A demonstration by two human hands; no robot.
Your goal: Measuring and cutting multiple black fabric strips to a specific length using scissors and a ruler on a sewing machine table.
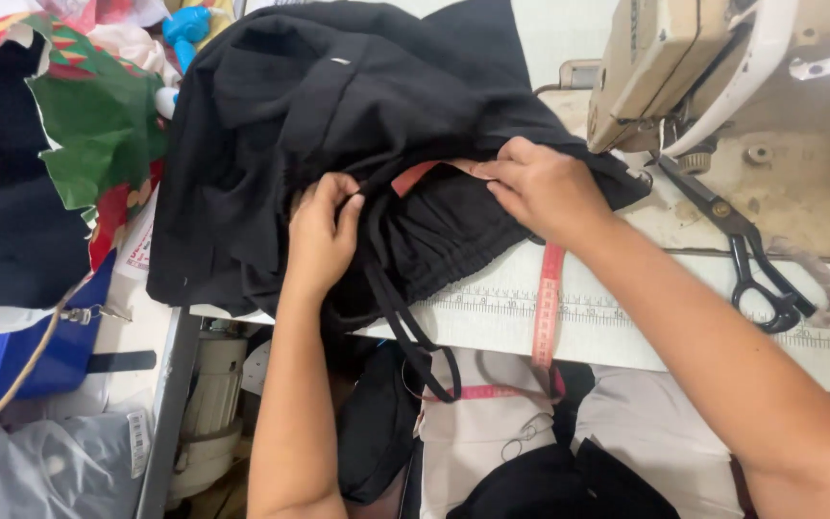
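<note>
A black garment (338,125) is spread in a heap over the left part of the white desk (626,327), with its gathered waistband turned toward the person and its lower edge hanging over the front rim of the desk. Two black drawstrings (405,327) fall from the waistband and loop down below the desk edge. A pink measuring tape (549,298) is laid against the waistband; one end is seen between the two hands, and the rest runs under the right hand, across the desk and down over the rim.

The left hand (321,235) is raised from below, the forearm nearly upright, the wrist bent forward. Its fingers (338,197) are curled closed on a fold of the black cloth at the waistband. The right hand (545,187) comes in from the lower right with a long straight forearm, palm down. Its fingers (492,171) are pressed together on the tape end and the cloth under it; whether the tape is pinched or only pressed flat cannot be told from this view.

Just right of the right hand, black scissors (751,250) lie on the base of a cream sewing machine (703,67). On the far left a green and red patterned cloth (98,125) is piled, and a blue box (12,365) stands below it.
</note>
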